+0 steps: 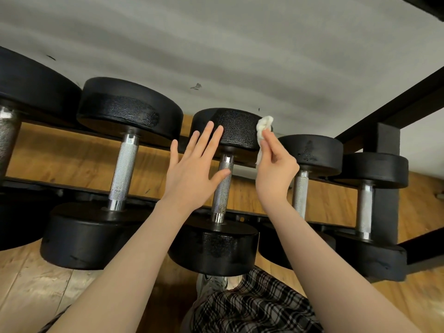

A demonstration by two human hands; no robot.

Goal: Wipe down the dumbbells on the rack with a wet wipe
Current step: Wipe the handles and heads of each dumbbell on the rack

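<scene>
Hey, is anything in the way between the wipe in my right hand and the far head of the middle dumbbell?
Nothing visible. The right hand pinches the wet wipe right at the far head of the middle dumbbell, on its right edge. The left hand is open on that head's left side, off the wipe's path.

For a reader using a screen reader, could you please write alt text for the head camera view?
A person's right hand pinches a white wet wipe against a black dumbbell on a rack; the open left hand reaches toward it.
</scene>
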